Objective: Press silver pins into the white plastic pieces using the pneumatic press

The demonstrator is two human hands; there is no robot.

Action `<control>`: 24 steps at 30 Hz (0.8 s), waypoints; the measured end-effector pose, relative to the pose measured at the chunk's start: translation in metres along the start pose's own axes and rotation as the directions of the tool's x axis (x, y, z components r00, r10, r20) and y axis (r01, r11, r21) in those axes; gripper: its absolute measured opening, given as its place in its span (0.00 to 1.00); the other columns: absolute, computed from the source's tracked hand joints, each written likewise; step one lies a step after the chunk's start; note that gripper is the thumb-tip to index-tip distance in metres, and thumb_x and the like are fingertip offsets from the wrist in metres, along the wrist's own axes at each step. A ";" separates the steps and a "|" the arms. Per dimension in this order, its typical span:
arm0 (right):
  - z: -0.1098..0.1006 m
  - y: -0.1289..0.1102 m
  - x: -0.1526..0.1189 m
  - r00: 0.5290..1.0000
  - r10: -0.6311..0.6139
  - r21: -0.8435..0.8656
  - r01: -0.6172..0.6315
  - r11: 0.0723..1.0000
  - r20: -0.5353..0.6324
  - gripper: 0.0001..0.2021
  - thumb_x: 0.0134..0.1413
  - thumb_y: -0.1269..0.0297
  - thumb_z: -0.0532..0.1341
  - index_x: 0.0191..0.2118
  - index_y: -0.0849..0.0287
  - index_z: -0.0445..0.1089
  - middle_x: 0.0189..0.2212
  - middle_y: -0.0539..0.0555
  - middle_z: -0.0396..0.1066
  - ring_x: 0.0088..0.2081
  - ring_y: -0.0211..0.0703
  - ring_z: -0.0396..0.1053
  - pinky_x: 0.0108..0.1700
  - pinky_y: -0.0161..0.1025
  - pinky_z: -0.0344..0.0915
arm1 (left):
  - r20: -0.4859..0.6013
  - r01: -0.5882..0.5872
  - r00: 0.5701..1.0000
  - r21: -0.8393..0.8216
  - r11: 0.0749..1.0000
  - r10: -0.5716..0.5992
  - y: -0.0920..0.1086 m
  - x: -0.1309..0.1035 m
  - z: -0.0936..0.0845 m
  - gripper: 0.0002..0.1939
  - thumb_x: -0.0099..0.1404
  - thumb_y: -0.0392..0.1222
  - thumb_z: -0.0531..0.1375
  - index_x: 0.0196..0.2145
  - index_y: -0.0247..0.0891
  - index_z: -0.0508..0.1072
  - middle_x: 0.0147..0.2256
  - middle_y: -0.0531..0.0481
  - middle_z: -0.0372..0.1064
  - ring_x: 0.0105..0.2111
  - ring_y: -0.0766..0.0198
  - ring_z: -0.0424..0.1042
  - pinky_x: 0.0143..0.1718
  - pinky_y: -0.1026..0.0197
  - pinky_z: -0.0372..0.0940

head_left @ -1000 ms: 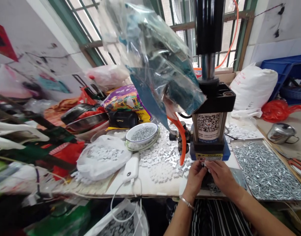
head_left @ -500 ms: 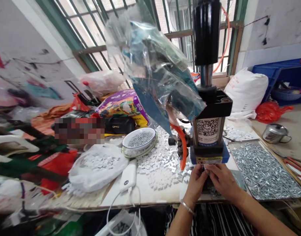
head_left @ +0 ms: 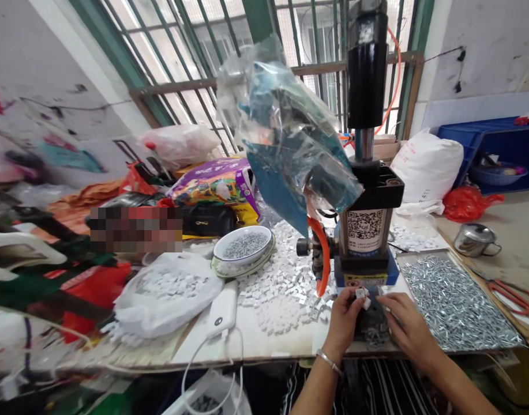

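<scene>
At the foot of the black bench press (head_left: 370, 230), my left hand (head_left: 345, 317) pinches a small white plastic block (head_left: 360, 294). A second white piece shows just beside that block, by the fingertips. My right hand (head_left: 406, 323) is a short way to the right, fingers bent and drawn together. Whatever its fingertips hold, if anything, is too small to make out. Between the hands lies a dark work surface with small metal pieces (head_left: 376, 334) on it. A metal bracelet circles my left wrist.
To the right, a tray (head_left: 467, 347) holds many metal pins, with orange-handled scissors (head_left: 513, 297) and a metal mug (head_left: 476, 239) beyond. Loose white blocks (head_left: 285, 276) cover the table to the left, near a power bank (head_left: 223, 311), a bowl (head_left: 218, 249) of pins and a plastic bag (head_left: 160, 323).
My hands were together under the press; now they are apart, the right one moved right. The white block in my left hand has come into clear view.
</scene>
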State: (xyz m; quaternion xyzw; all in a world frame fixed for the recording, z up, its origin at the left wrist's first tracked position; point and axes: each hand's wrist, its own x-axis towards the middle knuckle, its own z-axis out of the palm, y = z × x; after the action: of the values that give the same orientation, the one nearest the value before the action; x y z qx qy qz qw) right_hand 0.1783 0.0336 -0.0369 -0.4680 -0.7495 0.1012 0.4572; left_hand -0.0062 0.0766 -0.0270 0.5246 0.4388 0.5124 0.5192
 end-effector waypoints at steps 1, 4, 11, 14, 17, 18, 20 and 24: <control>-0.005 0.008 -0.011 1.000 0.016 -0.037 -0.015 0.999 0.008 0.16 0.67 0.69 0.53 0.54 0.52 0.71 0.46 0.58 0.72 0.49 0.52 0.70 0.49 0.52 0.72 | 0.004 0.010 1.000 -0.004 1.000 -0.010 0.001 0.000 0.000 0.13 0.60 0.50 0.66 0.37 0.39 0.77 0.37 0.48 0.77 0.41 0.56 0.73 0.49 0.54 0.64; -0.019 0.033 -0.044 0.999 0.044 -0.155 -0.041 0.987 0.016 0.12 0.67 0.67 0.54 0.49 0.52 0.74 0.46 0.58 0.72 0.48 0.54 0.70 0.49 0.55 0.71 | 0.023 0.034 0.999 -0.029 0.999 -0.033 0.003 0.000 0.000 0.14 0.59 0.51 0.67 0.36 0.38 0.78 0.37 0.47 0.78 0.41 0.56 0.74 0.48 0.54 0.65; -0.025 0.054 -0.087 0.997 0.065 -0.342 -0.043 0.939 0.051 0.14 0.67 0.58 0.57 0.54 0.50 0.71 0.50 0.59 0.72 0.51 0.58 0.69 0.50 0.56 0.68 | 0.035 0.049 0.998 -0.051 0.998 -0.047 0.003 0.000 -0.001 0.14 0.59 0.51 0.68 0.37 0.39 0.80 0.40 0.45 0.80 0.43 0.54 0.75 0.49 0.53 0.67; -0.021 0.046 -0.090 0.994 0.095 -0.409 -0.064 0.910 0.056 0.15 0.67 0.58 0.55 0.55 0.50 0.70 0.52 0.59 0.72 0.52 0.59 0.69 0.49 0.56 0.67 | 0.014 0.053 0.999 -0.062 0.997 -0.052 -0.001 0.000 -0.001 0.14 0.58 0.50 0.68 0.37 0.38 0.81 0.39 0.45 0.80 0.43 0.53 0.76 0.49 0.53 0.66; -0.018 0.040 -0.092 0.991 0.123 -0.450 -0.088 0.889 0.049 0.15 0.67 0.59 0.53 0.54 0.50 0.70 0.52 0.59 0.72 0.53 0.59 0.68 0.49 0.56 0.67 | -0.024 0.040 0.999 -0.052 0.998 -0.041 -0.004 0.000 -0.001 0.13 0.56 0.50 0.69 0.35 0.38 0.81 0.38 0.46 0.81 0.41 0.54 0.75 0.49 0.53 0.66; -0.018 0.040 -0.093 0.991 0.125 -0.456 -0.091 0.885 0.046 0.15 0.67 0.59 0.53 0.54 0.50 0.70 0.52 0.60 0.72 0.53 0.59 0.69 0.49 0.56 0.67 | -0.030 0.038 0.999 -0.050 0.998 -0.039 -0.004 0.000 -0.001 0.13 0.56 0.50 0.69 0.35 0.38 0.81 0.38 0.46 0.81 0.41 0.54 0.75 0.48 0.53 0.66; -0.016 0.040 -0.094 0.991 0.127 -0.461 -0.093 0.883 0.043 0.14 0.67 0.60 0.53 0.54 0.50 0.70 0.52 0.60 0.72 0.52 0.59 0.69 0.49 0.56 0.67 | -0.028 0.043 0.999 -0.059 0.997 -0.044 -0.003 0.000 0.000 0.13 0.56 0.51 0.69 0.33 0.39 0.81 0.37 0.47 0.80 0.40 0.55 0.75 0.47 0.54 0.67; -0.015 0.042 -0.095 0.992 0.123 -0.440 -0.096 0.893 0.033 0.14 0.66 0.60 0.54 0.53 0.51 0.71 0.51 0.60 0.72 0.51 0.59 0.69 0.49 0.56 0.67 | -0.028 0.067 0.997 -0.081 0.994 -0.070 0.002 0.000 0.001 0.15 0.54 0.53 0.71 0.28 0.38 0.78 0.32 0.49 0.78 0.37 0.57 0.74 0.44 0.56 0.67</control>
State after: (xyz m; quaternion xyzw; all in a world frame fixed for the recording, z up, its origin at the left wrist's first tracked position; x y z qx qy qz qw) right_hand 0.2296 -0.0229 -0.1087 -0.5969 -0.7388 -0.0300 0.3115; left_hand -0.0057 0.0766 -0.0249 0.4800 0.4436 0.5196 0.5503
